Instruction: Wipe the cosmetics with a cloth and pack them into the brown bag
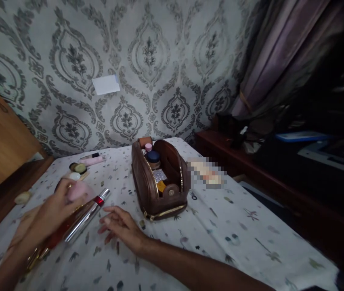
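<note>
My left hand point(57, 208) is closed around a soft pink item point(79, 191), blurred by motion, at the left of the table. Just right of it lies a silver tube point(82, 220), with a red-banded bottle point(101, 200) beside it, partly under my left hand. My right hand point(122, 227) hovers over the cloth with its fingers apart and nothing in them. Beyond my right hand stands an open brown leather bag point(141, 190). Inside it show a dark blue lid point(153, 157), a pink cap point(148, 147), a glittery silver item point(160, 175) and something yellow point(161, 186).
Several small cosmetics, among them a pink tube point(93, 161) and a round green item point(80, 169), lie at the back left of the patterned cloth point(214, 234). A pixelated item point(208, 173) lies right of the bag. A dark red ledge point(217, 147) borders the right.
</note>
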The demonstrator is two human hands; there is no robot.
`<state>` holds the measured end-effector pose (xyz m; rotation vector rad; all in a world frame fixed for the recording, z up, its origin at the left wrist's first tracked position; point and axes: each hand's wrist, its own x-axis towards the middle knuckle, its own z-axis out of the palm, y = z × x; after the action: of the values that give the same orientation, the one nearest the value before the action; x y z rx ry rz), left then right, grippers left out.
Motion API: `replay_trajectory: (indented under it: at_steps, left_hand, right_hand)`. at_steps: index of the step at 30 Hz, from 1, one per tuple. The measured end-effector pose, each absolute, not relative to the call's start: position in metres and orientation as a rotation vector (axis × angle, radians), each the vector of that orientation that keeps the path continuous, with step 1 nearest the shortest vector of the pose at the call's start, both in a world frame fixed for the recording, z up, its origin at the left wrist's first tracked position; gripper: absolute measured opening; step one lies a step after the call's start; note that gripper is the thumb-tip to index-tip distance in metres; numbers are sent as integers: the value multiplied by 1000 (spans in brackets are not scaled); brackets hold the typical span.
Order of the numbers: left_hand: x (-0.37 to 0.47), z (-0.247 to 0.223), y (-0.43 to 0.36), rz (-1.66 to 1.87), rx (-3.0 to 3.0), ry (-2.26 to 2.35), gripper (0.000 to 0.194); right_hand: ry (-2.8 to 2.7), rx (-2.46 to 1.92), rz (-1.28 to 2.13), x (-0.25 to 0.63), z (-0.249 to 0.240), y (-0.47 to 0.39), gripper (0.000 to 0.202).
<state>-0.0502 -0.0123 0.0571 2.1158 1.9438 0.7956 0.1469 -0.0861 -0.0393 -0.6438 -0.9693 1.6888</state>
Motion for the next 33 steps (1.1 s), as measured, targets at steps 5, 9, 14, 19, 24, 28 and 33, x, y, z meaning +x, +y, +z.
replay_trajectory:
  at_steps: [5, 9, 14, 19, 24, 28, 33]
  left_hand:
    - [12, 34, -75, 508, 2391, 1790, 43]
    - [13, 27, -76, 588, 2366, 1519, 59]
    - [0, 36, -69, 985, 1994, 1348, 37]
    - [18, 38, -76, 1296, 1853, 1323, 28]
    - [39, 19, -83, 1085, 2254, 995, 26]
    - [40, 8, -84, 1091, 2107, 984, 29]
    - [35, 11, -84, 1272, 1674, 1122, 36]
  right_hand:
    - [-816, -649, 1628, 153, -28, -85, 59]
    - [-698, -645, 1646, 165, -22, -89, 57]
    - [-584, -627, 1734, 174, -22, -96, 61]
    - [-707, -695, 1704, 168, -21, -99, 71]
    - [-1033, -686, 1460, 168, -24, -98, 54]
    - [-1132, -733, 1418, 170, -30, -97, 53]
    - [-1180, -923, 1299, 171, -27, -101, 50]
